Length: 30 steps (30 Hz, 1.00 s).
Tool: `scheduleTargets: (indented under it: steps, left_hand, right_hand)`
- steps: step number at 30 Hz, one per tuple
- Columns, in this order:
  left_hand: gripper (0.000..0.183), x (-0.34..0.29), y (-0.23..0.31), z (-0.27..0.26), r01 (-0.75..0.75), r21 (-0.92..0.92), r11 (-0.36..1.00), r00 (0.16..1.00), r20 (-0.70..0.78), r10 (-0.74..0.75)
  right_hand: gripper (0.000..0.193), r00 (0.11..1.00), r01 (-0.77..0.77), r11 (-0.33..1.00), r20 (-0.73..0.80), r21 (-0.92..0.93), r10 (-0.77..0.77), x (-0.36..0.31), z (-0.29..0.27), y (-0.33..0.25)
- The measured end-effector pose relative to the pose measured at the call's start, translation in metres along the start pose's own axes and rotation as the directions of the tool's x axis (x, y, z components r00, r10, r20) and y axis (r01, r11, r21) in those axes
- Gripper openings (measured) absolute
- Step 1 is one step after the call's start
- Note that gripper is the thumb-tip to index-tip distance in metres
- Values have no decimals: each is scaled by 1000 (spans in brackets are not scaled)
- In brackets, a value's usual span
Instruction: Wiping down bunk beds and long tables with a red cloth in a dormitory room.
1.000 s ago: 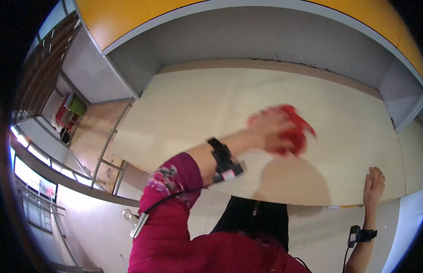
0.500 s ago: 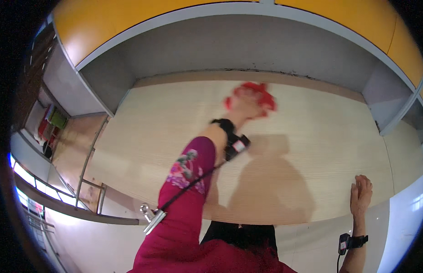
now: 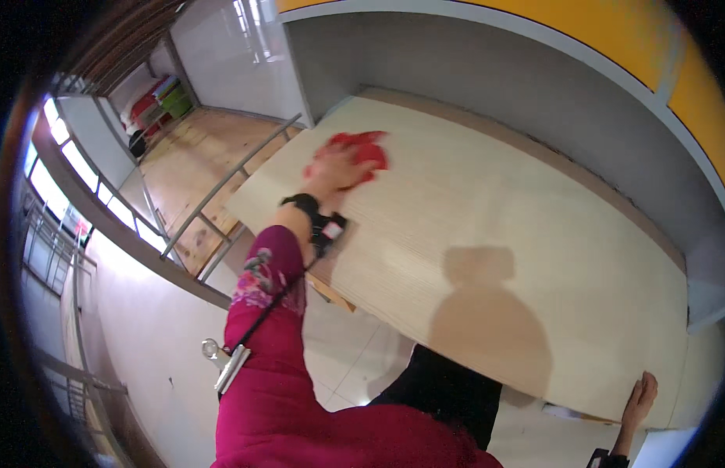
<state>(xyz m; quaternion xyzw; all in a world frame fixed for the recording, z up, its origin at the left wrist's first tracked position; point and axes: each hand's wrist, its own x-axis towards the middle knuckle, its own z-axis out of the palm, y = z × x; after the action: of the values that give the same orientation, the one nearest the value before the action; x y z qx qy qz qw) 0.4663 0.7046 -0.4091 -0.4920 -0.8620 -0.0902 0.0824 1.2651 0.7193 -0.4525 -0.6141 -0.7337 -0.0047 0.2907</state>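
Observation:
My left hand (image 3: 334,167) presses a crumpled red cloth (image 3: 373,153) against the pale wood-grain desktop (image 3: 464,207), near its far left corner. The cloth bunches out around the fingers, slightly blurred. A black band with a small boxy device (image 3: 329,229) is strapped at the left wrist. Far off to the right, my right hand (image 3: 641,396) rests on the desk's front edge, its fingers loosely extended and holding nothing. Another strapped device partly shows on that wrist at the lower rim.
A grey back panel (image 3: 487,78) and yellow cupboard doors (image 3: 589,35) rise behind the desk. To the left, a metal rail (image 3: 230,183) borders a wooden bunk board (image 3: 195,160). A metal clip (image 3: 230,366) with a dark cord hangs on my left sleeve.
My left hand has slid the red cloth leftward across the desktop, from the back middle to the left end. The view has turned left. The right hand still rests at the desk edge.

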Motion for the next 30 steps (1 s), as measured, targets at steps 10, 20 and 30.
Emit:
scheduleTargets:
  steps: [10,20,30]
  left_hand:
    - [66,1,-79,-15,534,108,838,837,73,-542]
    - [75,90,-7,12,248,61,967,951,175,-255]
    - [72,121,86,33,54,27,998,991,118,-57]
  right_hand:
    - [27,998,51,990,29,-133,-48,5,0,40]
    - [28,999,-36,999,37,31,34,-4,0,46]
    - [26,997,-82,996,4,26,82,-4,-9,-17]
